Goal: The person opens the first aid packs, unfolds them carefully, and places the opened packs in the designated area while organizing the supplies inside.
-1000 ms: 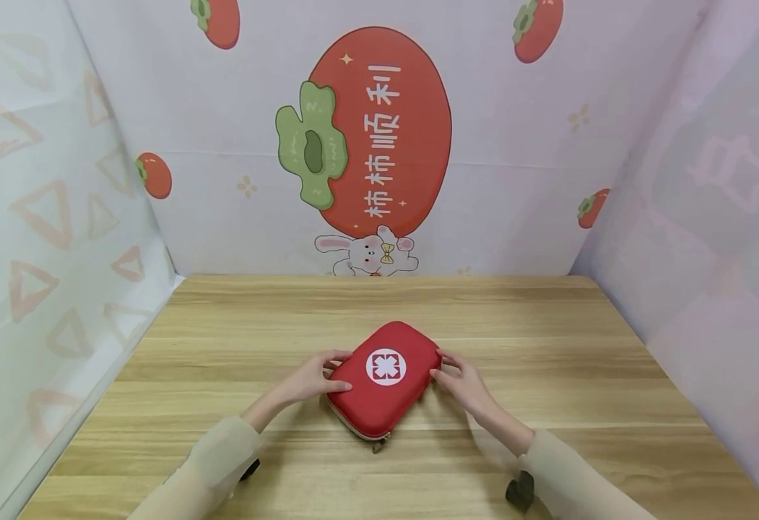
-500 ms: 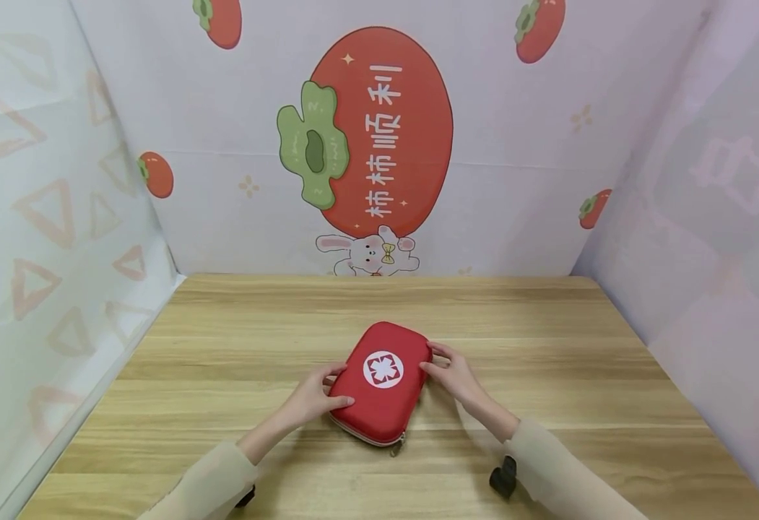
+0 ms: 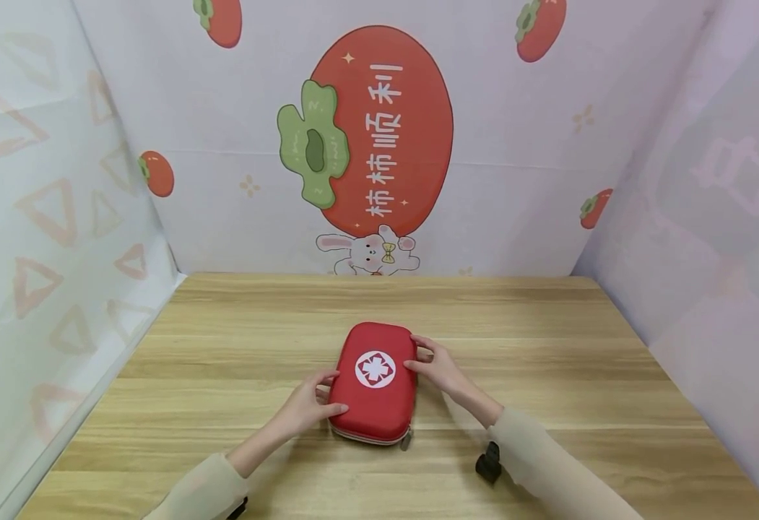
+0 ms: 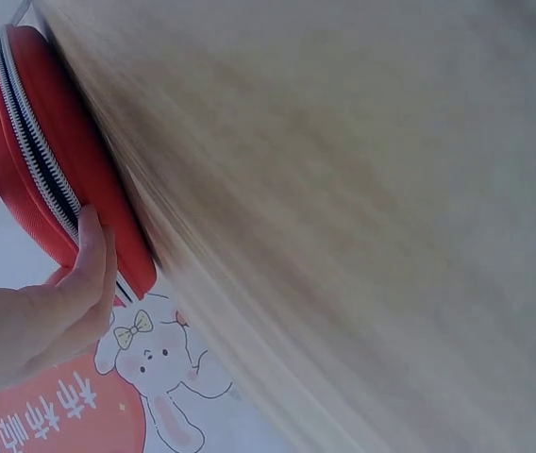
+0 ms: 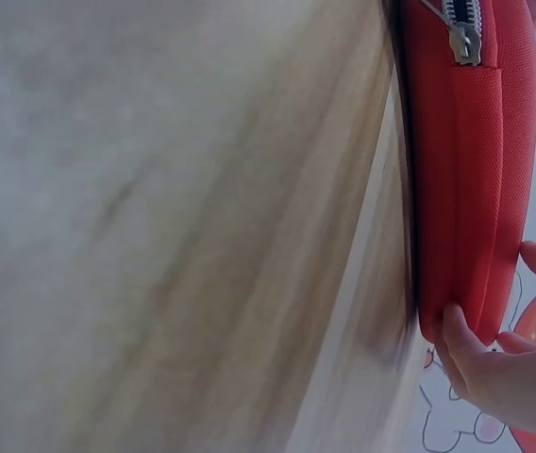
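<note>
Red zip case [image 3: 374,397] rests near the middle of the wooden worktop [image 3: 515,325], pinched from both sides: a person's left grip [image 3: 302,413] holds its left edge toward the near end, the right grip [image 3: 440,367] its right edge toward the far corner, thumbs on top. The moulded-looking shell is probably stiff, light and hardly fragile, its woven cover offering fair traction. The side walls look the best place to take hold, clear of the zip pull [image 3: 406,439] at the near right corner; left fingertips [image 4: 90,225] lie against the zipper [image 4: 38,151].
</note>
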A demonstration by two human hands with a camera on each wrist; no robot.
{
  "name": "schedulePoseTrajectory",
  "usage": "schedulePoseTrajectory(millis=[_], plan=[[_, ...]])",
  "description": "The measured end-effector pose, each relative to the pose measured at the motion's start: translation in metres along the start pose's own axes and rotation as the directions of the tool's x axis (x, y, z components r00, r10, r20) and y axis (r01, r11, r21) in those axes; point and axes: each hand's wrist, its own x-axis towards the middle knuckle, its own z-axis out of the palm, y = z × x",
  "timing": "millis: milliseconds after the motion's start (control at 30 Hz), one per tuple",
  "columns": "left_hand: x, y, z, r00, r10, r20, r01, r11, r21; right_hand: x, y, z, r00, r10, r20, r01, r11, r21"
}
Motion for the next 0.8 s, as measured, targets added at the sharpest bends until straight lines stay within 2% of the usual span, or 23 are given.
schedulePoseTrajectory(millis=[300,533,700,800], plan=[[-0.0031,-0.0020,-0.0055,1.000,-0.021,0.005,0.021,1.000,-0.010,0.0076,-0.0021,0.0047,0.997,-0.030,0.075,0.032,0.999,-0.027],[-0.0008,-0.0005,-0.0049,0.997,-0.066,-0.046,0.066,0.998,-0.002,0.0082,-0.0036,0.0050,0.995,-0.037,0.095,0.039,0.999,-0.027],[0.0017,0.0020,-0.0040,0.993,-0.079,-0.083,0.076,0.996,-0.044,0.0072,-0.0033,0.0047,0.995,-0.049,0.090,0.055,0.996,-0.064],[0.0018,0.0048,-0.0041,0.988,-0.108,-0.107,0.099,0.992,-0.084,0.0066,-0.0015,0.0041,0.993,-0.069,0.092,0.079,0.992,-0.102]])
